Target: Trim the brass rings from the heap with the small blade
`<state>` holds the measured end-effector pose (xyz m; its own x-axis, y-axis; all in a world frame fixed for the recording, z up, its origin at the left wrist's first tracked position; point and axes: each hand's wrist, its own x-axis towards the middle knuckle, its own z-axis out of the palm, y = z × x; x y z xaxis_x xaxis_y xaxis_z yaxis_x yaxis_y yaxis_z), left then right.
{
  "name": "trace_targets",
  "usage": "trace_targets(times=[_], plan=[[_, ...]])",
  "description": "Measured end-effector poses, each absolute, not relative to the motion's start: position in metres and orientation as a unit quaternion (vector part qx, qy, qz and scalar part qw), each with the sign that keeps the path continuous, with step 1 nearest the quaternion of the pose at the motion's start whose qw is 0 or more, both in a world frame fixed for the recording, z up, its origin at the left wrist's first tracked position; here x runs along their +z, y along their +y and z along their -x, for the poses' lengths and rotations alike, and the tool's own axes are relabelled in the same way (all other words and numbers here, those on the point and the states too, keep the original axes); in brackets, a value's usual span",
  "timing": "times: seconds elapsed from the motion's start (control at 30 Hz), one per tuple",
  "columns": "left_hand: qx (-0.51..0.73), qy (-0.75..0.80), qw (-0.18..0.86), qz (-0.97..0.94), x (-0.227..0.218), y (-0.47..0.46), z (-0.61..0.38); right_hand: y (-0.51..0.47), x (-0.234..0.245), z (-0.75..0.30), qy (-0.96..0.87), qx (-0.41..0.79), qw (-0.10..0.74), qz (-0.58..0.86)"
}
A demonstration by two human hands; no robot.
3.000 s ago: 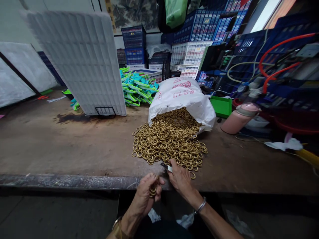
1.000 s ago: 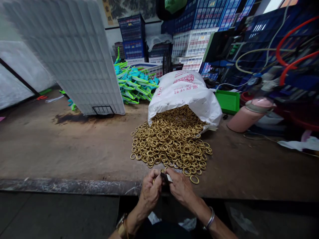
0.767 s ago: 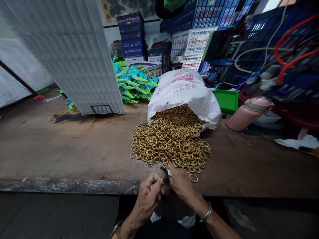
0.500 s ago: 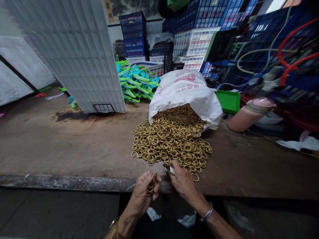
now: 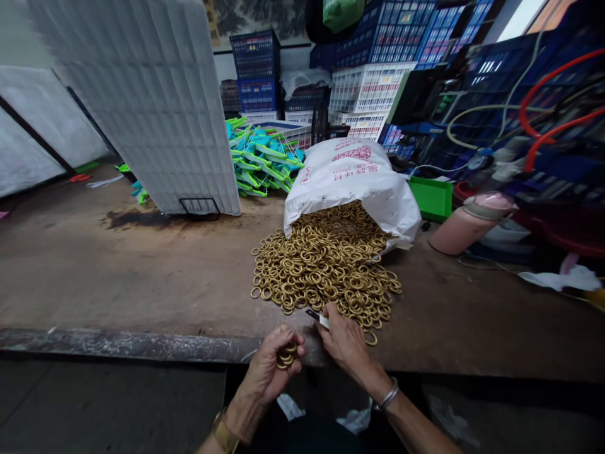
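A heap of brass rings [image 5: 324, 268] spills from a white sack [image 5: 352, 180] onto the brown workbench [image 5: 118, 277]. My left hand [image 5: 271, 369] is at the bench's front edge, fingers curled round a small bunch of brass rings [image 5: 285, 357]. My right hand [image 5: 345, 343] rests at the near edge of the heap, pinching a small dark and white tool [image 5: 317, 317] whose tip points at the rings. A bracelet sits on each wrist.
A white ribbed panel [image 5: 155, 107] stands at the back left, with a pile of teal and green plastic parts [image 5: 262, 161] behind it. A green tray [image 5: 432, 197], a pink bottle [image 5: 466, 224], red hoses and stacked blue and white crates fill the right and back.
My hands met at the bench edge a second ago, then parted. The left hand dropped back toward me with its rings; the right returned to the heap's edge.
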<state>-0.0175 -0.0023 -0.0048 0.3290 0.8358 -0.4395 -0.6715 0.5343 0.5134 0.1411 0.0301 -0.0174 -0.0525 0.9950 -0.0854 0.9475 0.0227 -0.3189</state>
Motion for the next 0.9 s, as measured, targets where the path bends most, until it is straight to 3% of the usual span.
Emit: trace_targets(times=[0.3,0.5,0.7,0.77,0.9], plan=[[0.478,0.422,0.720,-0.275,-0.008,-0.001,0.002,0.022,-0.009,-0.147,-0.691,0.343,0.302,0.560],[0.446,0.482,0.667,-0.353,-0.002,-0.004,-0.004,0.014,-0.009,-0.138,-0.631,0.467,0.333,0.522],[0.498,0.484,0.540,-0.476,0.002,-0.005,-0.001,0.015,-0.005,-0.134,-0.645,0.420,0.327,0.548],[0.485,0.491,0.554,-0.466,0.001,-0.005,0.000,0.016,-0.004,-0.133,-0.640,0.418,0.325,0.556],[0.405,0.465,0.693,-0.372,-0.003,-0.006,0.001,0.016,-0.007,-0.131,-0.605,0.452,0.342,0.559]])
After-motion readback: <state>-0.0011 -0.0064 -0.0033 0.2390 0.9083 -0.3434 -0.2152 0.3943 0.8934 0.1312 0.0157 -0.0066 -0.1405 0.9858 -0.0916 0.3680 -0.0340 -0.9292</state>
